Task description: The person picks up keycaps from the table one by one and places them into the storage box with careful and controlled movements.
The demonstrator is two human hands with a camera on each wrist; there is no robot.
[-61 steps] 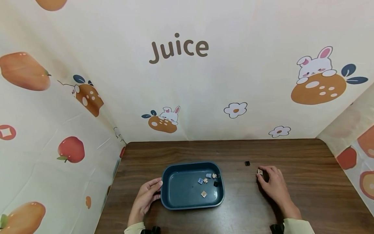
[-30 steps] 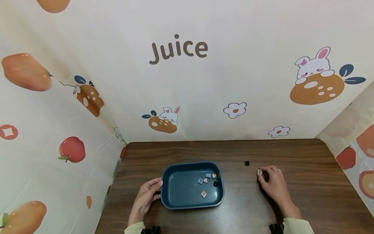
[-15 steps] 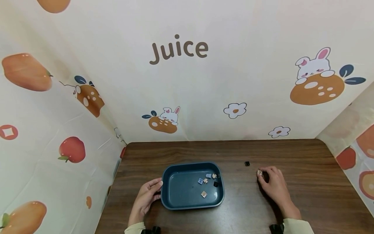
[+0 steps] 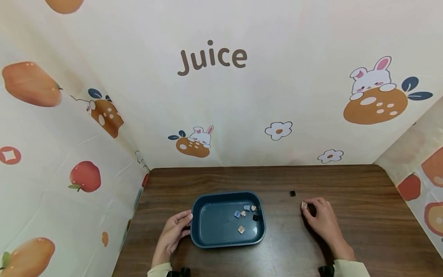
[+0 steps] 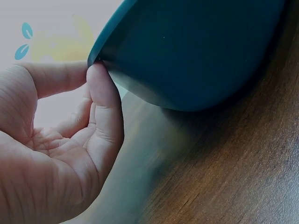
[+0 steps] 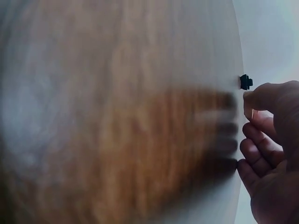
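My left hand [image 4: 171, 234] holds the left rim of a dark blue rectangular tray [image 4: 214, 230], pinching it between thumb and fingers, as the left wrist view also shows. At the right of the table, my right hand [image 4: 324, 222] pinches a small square beige piece [image 4: 303, 205] between thumb and index finger. Most of that piece is hidden by fingertips in the right wrist view. A small black square piece [image 4: 292, 193] lies on the table just beyond the held one; the right wrist view shows its stepped outline.
Inside the tray, towards its right side, lie several small pieces: blue ones [image 4: 237, 214], beige ones [image 4: 241, 229] and a black one [image 4: 255, 217]. A brown wood-grain table [image 4: 277, 250] carries everything. Printed cloth walls [image 4: 297, 92] stand behind it and at both sides.
My right hand has shifted slightly left and a little nearer with the beige piece, tilting it. My left hand and the tray stay in place.
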